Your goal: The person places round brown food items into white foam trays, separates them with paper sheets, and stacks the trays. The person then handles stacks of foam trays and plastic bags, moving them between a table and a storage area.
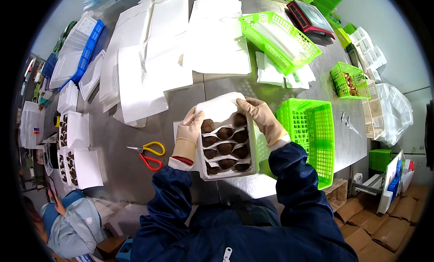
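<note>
Both my hands wear pale gloves and work over a white box (256, 165) at the table's front. In it, round dark brown pieces (225, 148), which look like mushrooms or truffles, sit in rows between white strips. A white sheet (220, 107) covers the far end of the rows. My left hand (186, 133) is closed on the sheet's left edge, beside the box. At its far right corner, my right hand (262, 116) pinches the same sheet between thumb and fingers. Scissors (147, 154) with red and yellow handles lie left of the box.
Right of the box stands a green basket (329, 144); another (244, 27) holds white sheets. White sheets (217, 40) cover the far table. A red-edged scale (312, 18) stands far right. Filled boxes (79, 131) line the left. At lower left sits another person (74, 223).
</note>
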The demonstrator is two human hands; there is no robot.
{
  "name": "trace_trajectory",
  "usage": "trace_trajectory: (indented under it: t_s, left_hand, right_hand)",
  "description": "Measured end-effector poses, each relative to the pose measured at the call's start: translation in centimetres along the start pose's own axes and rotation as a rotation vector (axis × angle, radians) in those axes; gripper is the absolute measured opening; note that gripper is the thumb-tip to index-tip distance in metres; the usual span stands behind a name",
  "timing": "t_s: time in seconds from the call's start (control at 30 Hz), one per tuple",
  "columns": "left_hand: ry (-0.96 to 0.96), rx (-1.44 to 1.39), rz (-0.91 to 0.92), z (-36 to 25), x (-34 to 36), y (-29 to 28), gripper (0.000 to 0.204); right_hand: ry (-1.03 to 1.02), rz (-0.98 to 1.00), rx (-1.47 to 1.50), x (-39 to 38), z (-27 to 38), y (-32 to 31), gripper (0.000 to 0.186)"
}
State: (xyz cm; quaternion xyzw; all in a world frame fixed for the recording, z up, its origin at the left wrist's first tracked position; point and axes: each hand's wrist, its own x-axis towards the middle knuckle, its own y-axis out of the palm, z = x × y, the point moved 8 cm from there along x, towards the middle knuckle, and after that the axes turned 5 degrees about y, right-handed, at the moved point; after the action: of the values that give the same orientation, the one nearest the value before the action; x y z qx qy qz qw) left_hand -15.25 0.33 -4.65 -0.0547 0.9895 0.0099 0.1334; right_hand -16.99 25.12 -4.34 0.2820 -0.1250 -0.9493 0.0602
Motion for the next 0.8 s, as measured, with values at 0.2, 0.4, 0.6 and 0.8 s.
trace_trajectory:
  t_s: [0.2,0.4,0.6,0.8]
  left_hand:
    - [0.287,0.715,-0.146,-0.3,1.9,-0.2,0.027]
    - [0.927,1.075,-0.020,-7.0,-2.7,4.9,0.029]
    - [0.861,1.194,0.110,-5.6,-3.9,6.4,0.026]
    - [0.824,1.103,0.120,-6.1,-4.1,6.1,0.022]
  right_hand:
    - [-0.127,-0.338,-0.535,-1.1,0.3,0.4,0.028]
    - [-0.067,-0.574,-1.038,-2.5,3.5,1.7,0.033]
    - [-0.661,-0.460,-1.483,-4.0,2.9,5.0,0.033]
    - [-0.550,-0.329,-1.476,-4.4,1.3,5.4,0.039]
